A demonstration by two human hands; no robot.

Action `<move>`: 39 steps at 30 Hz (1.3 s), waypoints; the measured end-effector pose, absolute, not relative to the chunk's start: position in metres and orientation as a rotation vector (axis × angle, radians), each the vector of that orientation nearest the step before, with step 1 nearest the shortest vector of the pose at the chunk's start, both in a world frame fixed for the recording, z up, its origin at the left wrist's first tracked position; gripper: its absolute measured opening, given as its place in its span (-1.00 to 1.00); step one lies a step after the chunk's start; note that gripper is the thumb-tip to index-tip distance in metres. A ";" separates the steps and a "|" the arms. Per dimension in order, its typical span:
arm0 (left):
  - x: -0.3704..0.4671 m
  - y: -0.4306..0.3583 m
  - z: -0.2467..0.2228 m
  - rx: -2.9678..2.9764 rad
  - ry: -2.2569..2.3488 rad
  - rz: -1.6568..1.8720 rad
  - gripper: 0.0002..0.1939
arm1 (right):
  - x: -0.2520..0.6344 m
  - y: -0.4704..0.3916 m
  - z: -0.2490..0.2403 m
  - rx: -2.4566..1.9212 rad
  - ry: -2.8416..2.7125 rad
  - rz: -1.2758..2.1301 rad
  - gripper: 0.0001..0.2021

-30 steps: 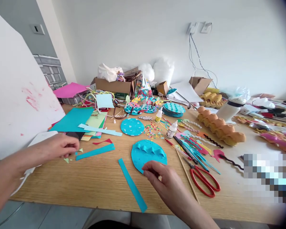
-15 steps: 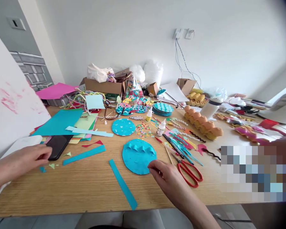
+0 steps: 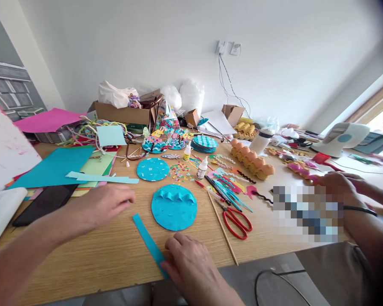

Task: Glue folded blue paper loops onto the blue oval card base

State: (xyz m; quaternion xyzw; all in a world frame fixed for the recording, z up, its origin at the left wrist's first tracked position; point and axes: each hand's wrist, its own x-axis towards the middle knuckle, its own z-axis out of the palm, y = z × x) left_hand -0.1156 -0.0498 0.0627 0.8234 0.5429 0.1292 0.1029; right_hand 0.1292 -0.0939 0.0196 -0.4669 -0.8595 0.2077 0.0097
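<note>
The right hand (image 3: 187, 259) has left the right-hand rim of the round turquoise disc with a wavy paper ridge (image 3: 174, 214), where it was half a second ago, and is now on the near side of that disc. Its thumb overlaps the near end of the long flat blue paper strip (image 3: 147, 238), which lies on the wooden counter (image 3: 92, 263) to the disc's near left; the fingers are bent and close together, but I cannot tell whether they grip it. The left hand (image 3: 110, 206), earlier beside the black phone (image 3: 46, 206), has come closer to the disc's left side, fingers curled narrow, any hold unclear. The disc itself lies flat as before, and the red-handled scissors (image 3: 238, 223) remain to its right, beyond the thin wooden stick (image 3: 222, 227)
</note>
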 end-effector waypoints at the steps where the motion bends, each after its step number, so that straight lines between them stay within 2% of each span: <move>1: -0.109 -0.047 0.057 2.492 1.499 0.274 -0.82 | 0.125 -0.095 0.019 -1.507 -2.688 0.642 -0.83; 6: -0.091 -0.040 0.037 2.547 1.362 0.053 -0.79 | 0.109 -0.100 0.017 -1.604 -2.720 0.601 -0.81; 11: -0.083 -0.056 0.025 2.474 1.198 0.061 -0.67 | 0.110 -0.098 0.016 -1.601 -2.755 0.565 -0.77; 17: -0.075 -0.067 0.010 2.501 1.206 -0.006 -0.87 | 0.113 -0.095 0.013 -1.553 -2.759 0.549 -0.78; 20: -0.072 -0.066 0.011 2.525 1.174 -0.018 -0.85 | 0.127 -0.087 0.014 -1.504 -2.660 0.535 -0.84; 26: -0.076 -0.059 0.026 2.532 1.172 0.138 -0.81 | 0.191 -0.006 0.022 -1.548 -2.071 0.327 -0.87; 28: -0.073 -0.056 0.027 2.594 1.196 0.125 -0.78 | 0.206 0.032 0.021 -1.655 -1.919 0.356 -0.78; 33: -0.058 -0.056 0.014 2.795 1.173 0.043 -0.73 | 0.209 0.097 0.012 -1.710 -1.913 0.388 -0.50; 39: -0.061 -0.055 -0.003 2.923 1.071 0.229 -0.73 | 0.196 0.122 0.009 -1.786 -1.974 0.423 -0.54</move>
